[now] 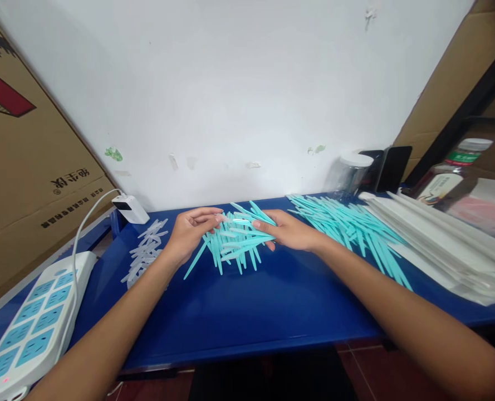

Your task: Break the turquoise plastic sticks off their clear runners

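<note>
My right hand (pixel 287 229) is closed around several slim, tapered turquoise plastic sticks (pixel 249 240), which fan out to the left from the fingers. My left hand (pixel 192 231) pinches a small clear plastic piece (pixel 227 219) between thumb and fingertips, at the pale end of one stick. Whether the two are joined cannot be made out. Beneath both hands lies a loose pile of similar turquoise sticks (pixel 217 259) on the blue table (pixel 247 312). Small translucent plastic pieces (pixel 147 250) are heaped left of my left forearm, which partly covers them.
More turquoise sticks (pixel 347 223) are spread on the right, beside stacked white packaging (pixel 439 250). A lidded clear jar (pixel 351 172), a dark phone (pixel 393 170) and a bottle (pixel 445 178) stand behind. At left are a power strip (pixel 34 317) and a white charger (pixel 131 209) with a cable.
</note>
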Demonstrator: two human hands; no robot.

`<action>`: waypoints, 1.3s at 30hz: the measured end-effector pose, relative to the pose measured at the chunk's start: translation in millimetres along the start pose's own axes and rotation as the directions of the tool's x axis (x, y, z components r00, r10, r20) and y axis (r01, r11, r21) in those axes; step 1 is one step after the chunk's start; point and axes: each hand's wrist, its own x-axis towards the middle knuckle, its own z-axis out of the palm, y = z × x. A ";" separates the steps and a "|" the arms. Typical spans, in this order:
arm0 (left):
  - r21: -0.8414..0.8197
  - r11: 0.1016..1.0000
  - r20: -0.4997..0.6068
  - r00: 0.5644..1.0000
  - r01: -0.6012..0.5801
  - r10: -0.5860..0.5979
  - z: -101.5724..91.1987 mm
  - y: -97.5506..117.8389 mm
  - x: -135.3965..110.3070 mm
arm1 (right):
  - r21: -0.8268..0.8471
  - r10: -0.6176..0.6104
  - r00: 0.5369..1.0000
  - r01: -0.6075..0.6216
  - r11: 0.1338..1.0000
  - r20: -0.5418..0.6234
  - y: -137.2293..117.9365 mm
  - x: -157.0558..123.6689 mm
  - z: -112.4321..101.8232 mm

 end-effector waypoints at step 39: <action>0.101 0.994 -0.011 0.999 -0.041 0.042 8.0 7.2 -8.5 | -0.084 0.015 0.999 -0.019 0.996 -0.040 0.1 -1.1 -3.1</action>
